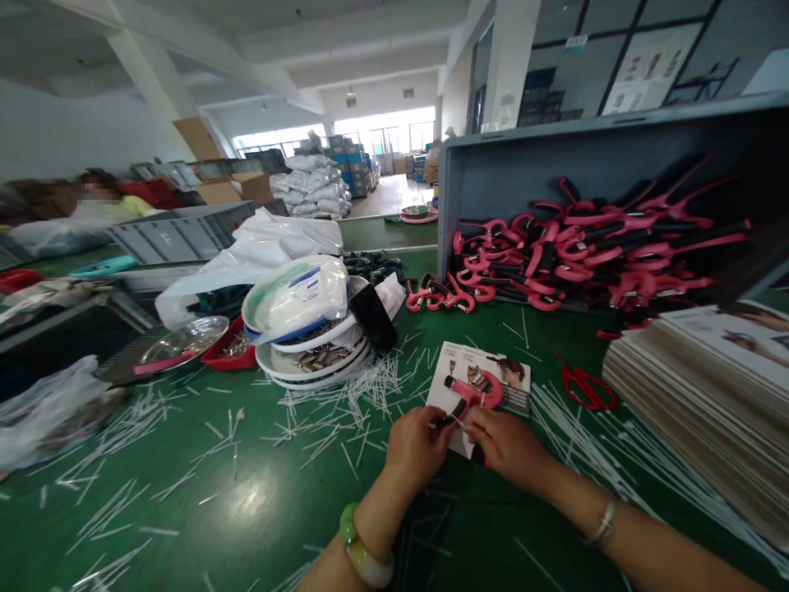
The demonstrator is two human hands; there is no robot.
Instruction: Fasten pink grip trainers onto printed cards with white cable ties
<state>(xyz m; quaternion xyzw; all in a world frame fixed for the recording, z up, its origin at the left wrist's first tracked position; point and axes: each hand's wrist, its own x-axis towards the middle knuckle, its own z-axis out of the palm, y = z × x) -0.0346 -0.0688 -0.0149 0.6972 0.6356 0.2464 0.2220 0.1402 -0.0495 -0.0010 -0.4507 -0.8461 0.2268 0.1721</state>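
A pink hand tool point(490, 392) with a C-shaped head and black grip lies on a printed card point(439, 386) in front of me. My left hand point(414, 444) is closed in a pinch beside the black grip; its fingertips partly hide what they hold. Across from it, my right hand point(506, 442) pinches a thin white cable tie point(457, 420) that crosses the tool's lower part. Both hands rest at the card's near edge. The lower end of the tool is mostly hidden under my fingers.
A tipped grey crate point(449, 189) spills several similar pink tools. At right are stacked cards point(678, 411), red scissors point(588, 388) and loose cable ties point(573, 436). Stacked white basins point(314, 380), a black phone point(373, 319) and a red tray point(231, 349) stand left. A person sits farther back.
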